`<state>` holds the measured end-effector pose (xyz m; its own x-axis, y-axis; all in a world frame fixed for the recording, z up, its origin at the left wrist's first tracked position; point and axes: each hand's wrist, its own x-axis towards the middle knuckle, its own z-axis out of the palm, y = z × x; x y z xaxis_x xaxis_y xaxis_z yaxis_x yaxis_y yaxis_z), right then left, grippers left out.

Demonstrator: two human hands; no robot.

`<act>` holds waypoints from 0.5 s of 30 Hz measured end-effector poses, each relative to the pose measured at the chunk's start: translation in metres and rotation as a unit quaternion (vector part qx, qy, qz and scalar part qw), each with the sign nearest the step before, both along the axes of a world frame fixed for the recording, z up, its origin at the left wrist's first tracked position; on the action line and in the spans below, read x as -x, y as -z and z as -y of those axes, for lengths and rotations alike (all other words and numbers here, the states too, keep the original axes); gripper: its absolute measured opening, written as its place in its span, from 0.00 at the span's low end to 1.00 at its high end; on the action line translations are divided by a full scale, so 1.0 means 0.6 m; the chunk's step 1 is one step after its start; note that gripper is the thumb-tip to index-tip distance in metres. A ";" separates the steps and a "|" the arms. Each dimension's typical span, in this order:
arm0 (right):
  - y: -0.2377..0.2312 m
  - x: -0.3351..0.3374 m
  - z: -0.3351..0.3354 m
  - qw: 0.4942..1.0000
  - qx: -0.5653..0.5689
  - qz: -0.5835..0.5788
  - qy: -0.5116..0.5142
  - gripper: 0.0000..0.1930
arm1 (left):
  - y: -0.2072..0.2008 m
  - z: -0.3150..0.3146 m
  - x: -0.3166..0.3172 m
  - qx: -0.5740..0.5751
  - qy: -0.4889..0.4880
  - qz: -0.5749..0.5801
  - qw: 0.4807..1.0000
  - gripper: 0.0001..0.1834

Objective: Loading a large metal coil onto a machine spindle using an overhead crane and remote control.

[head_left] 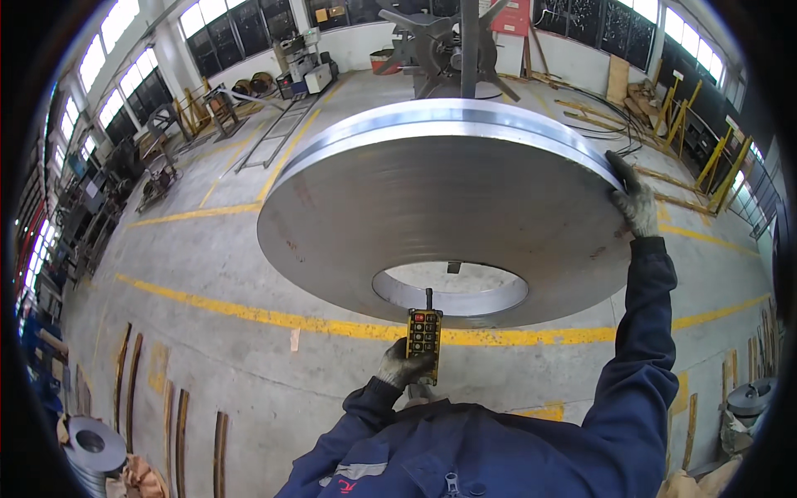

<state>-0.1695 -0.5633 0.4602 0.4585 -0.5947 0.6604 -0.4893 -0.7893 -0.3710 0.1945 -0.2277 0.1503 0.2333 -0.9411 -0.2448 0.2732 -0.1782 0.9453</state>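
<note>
A large ring-shaped coil of steel strip (457, 212) hangs tilted in front of me, its flat grey side facing me and its shiny outer rim at the top. My right hand (636, 199), in a grey work glove, grips the coil's right edge, with fingers over the rim and the thumb on the flat side. Close to my body, my gloved left hand (400, 365) is wrapped round a yellow and black handheld remote control (424, 334) with rows of buttons and a short antenna. Through the coil's round hole, a small dark piece (453, 267) shows against the inner wall.
Beyond the coil stands a dark machine with radiating arms (452, 50). Yellow lines (249, 314) cross the concrete floor. Wooden strips (181, 440) and smaller coils (95, 444) lie at lower left. Yellow posts (710, 162) and cables (610, 120) are at far right.
</note>
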 end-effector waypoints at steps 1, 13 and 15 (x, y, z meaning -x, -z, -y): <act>0.003 -0.003 0.010 1.000 0.001 -0.005 0.012 0.58 | -0.001 0.013 -0.014 -0.001 0.008 -0.005 1.000 0.26; -0.007 -0.083 0.180 1.000 0.010 0.024 0.014 0.48 | 0.058 0.164 -0.151 -0.055 0.038 0.085 0.994 0.29; -0.004 -0.109 0.194 0.999 0.020 0.035 0.008 0.52 | 0.030 0.179 -0.158 -0.072 0.032 0.076 0.994 0.30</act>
